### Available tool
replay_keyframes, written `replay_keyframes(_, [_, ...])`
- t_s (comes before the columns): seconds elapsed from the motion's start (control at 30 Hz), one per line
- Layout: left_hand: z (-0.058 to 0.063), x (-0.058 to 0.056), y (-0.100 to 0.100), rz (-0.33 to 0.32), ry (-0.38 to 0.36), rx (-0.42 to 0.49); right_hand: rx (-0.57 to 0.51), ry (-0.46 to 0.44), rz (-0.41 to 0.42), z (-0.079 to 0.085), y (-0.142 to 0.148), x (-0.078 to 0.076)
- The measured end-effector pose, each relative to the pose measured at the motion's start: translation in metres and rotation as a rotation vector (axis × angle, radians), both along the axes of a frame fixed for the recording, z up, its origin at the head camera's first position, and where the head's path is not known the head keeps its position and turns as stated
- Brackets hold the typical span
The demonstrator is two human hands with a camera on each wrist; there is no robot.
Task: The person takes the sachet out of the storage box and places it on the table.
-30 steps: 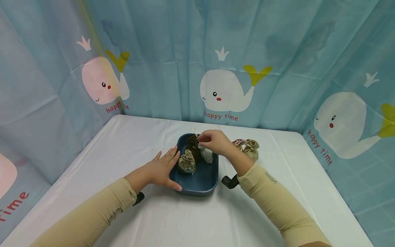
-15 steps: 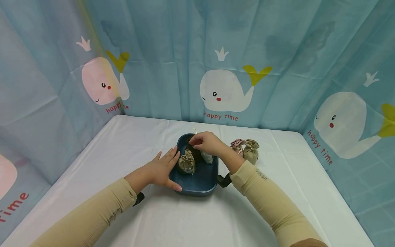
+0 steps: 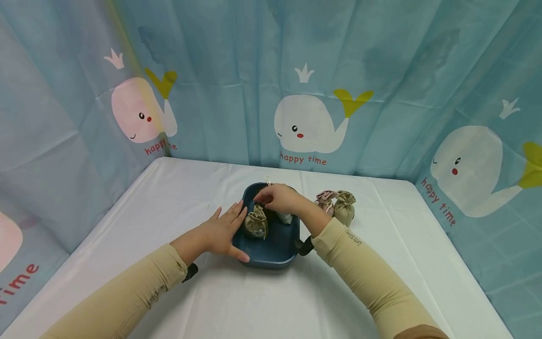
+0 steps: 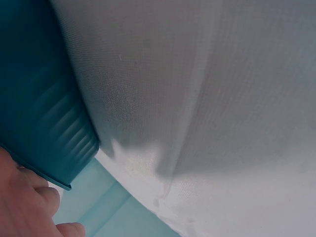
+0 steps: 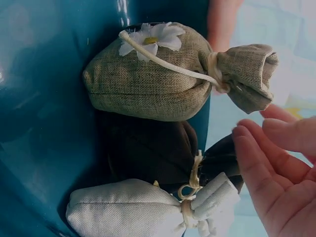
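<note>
- Your left sleeve [image 3: 123,294] comes in over the left of the tabletop [image 3: 237,306], which a white cloth covers; a black wrist camera [image 3: 190,272] shows beneath its cuff.
- Your left hand [image 3: 218,235] rests on the left rim of the blue tray, its fingers spread wide and straight, the thumb at the tray's near left corner; it grips no pouch.
- The blue tray [image 3: 271,264] sits about midway between the tabletop's left and right edges, nearer the far edge than your body.
- Inside, by the tray's left wall, the khaki drawstring pouch [image 3: 256,225] stands with its gathered neck up; a white fabric flower [image 5: 153,39] is on its front.
- The dark brown pouch [image 5: 148,148] is in the far part of the tray, between the khaki pouch and the grey-white pouch.
- Your right hand [image 3: 281,198] is over the tray's far half, fingers loosely bent and fairly narrow, tips just beside the khaki and brown necks. It holds nothing visible; you cannot tell for certain whether the tips touch cloth.
- The grey-white pouch [image 3: 285,218] sits near the tray's far right corner, partly under that hand.
- Outside the tray, towards the tabletop's far right corner, the pink pouch [image 3: 326,200] and the olive pouch [image 3: 345,209] stand side by side.
</note>
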State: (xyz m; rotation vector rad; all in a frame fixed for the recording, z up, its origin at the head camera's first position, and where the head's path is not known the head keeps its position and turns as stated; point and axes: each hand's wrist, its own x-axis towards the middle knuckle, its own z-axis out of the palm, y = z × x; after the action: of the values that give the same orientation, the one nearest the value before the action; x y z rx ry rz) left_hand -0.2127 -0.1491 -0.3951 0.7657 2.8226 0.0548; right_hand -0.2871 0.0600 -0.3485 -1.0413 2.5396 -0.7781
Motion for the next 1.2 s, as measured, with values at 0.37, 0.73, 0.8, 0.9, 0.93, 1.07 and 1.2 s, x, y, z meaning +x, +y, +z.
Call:
replay_keyframes(0.37, [-0.0012, -0.0004, -0.0004, -0.004, 0.006, 0.003, 0.039, -0.032, 0.017, -0.0034, -0.0009, 0.0002])
replay_keyframes(0.73, [-0.0007, -0.0014, -0.0003, 0.001, -0.011, 0.017, 0.062, -0.018, 0.031, -0.0015, -0.0052, 0.0039])
replay_keyframes(0.8, [-0.0007, -0.0012, -0.0002, 0.001, -0.012, 0.019, 0.059, -0.021, 0.041, -0.0009, -0.0055, 0.0051])
replay_keyframes(0.9, [-0.0008, -0.0015, -0.0003, 0.003, -0.011, 0.019, 0.058, -0.012, 0.057, -0.0001, -0.0066, 0.0066])
replay_keyframes(0.93, [-0.0007, -0.0014, -0.0003, 0.004, -0.013, 0.021, 0.062, -0.007, 0.059, 0.0000, -0.0069, 0.0069])
replay_keyframes(1.07, [0.0000, -0.0008, -0.0001, 0.003, -0.017, 0.020, 0.056, 0.006, 0.048, -0.0005, -0.0077, 0.0070])
replay_keyframes(1.2, [0.0004, -0.0001, 0.0002, 0.001, -0.017, 0.021, 0.044, 0.029, 0.028, -0.0004, -0.0074, 0.0069])
